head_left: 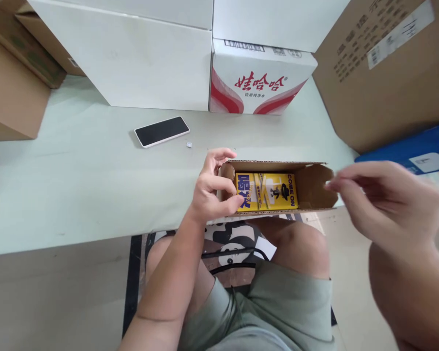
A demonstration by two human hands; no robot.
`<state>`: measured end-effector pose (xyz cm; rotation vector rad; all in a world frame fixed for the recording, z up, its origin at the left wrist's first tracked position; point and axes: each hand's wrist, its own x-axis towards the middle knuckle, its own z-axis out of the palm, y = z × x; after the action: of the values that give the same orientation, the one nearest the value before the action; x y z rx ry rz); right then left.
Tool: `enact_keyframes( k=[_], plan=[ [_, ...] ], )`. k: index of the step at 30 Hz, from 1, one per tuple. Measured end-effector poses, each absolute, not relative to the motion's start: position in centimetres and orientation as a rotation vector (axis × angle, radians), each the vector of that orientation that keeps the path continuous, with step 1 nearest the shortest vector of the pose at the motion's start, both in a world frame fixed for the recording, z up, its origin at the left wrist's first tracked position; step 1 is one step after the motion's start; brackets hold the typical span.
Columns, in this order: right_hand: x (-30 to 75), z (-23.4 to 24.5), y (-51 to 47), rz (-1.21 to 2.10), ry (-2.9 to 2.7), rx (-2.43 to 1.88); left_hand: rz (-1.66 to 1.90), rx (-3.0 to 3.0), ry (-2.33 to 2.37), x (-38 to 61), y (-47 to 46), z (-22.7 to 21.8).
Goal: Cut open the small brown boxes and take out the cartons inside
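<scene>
A narrow, open-topped cardboard box (316,187) lies at the front edge of the table. Inside it, toward the left, sits a yellow packet (256,192) printed with a cartoon figure and the words COME ON. My left hand (216,190) grips the left end of the box, thumb and fingers curled over its wall. Just past the box's right end, my right hand (388,200) is closed in a pinch, somewhat blurred. A tiny pale bit shows at its fingertips, too small to make out.
A phone (162,131) lies on the table (95,185), with a small white scrap (189,145) beside it. White cartons (161,63) and a red-and-white water carton (259,83) stand behind. Large brown boxes (384,78) flank both sides; a blue package (409,148) is at right.
</scene>
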<state>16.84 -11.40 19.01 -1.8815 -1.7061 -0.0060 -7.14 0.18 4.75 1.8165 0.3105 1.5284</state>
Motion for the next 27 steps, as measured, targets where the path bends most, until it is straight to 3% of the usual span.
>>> enact_keyframes(
  k=[4,7,11,17,23,27],
  plan=[
    [14.2,21.4,-8.0,0.398,-2.207,-2.323,1.562,1.771,0.327,-7.0,0.4,4.9],
    [14.4,20.0,-5.4,0.379,-2.389,-2.527,1.566,1.772,0.347,-6.9,0.1,5.2],
    [15.9,17.9,-3.8,0.287,-2.671,-2.377,1.494,1.782,0.391,-7.1,-0.4,5.8],
    [14.4,17.8,-2.8,0.515,-3.239,-2.075,1.418,1.772,0.407,-7.5,-0.6,5.8],
    [12.6,18.0,-2.6,0.896,-2.146,-2.676,1.482,1.778,0.381,-7.3,-0.6,5.7],
    [13.7,17.2,-2.9,0.999,-1.895,-2.459,1.471,1.800,0.417,-7.3,-0.7,5.7]
  ],
)
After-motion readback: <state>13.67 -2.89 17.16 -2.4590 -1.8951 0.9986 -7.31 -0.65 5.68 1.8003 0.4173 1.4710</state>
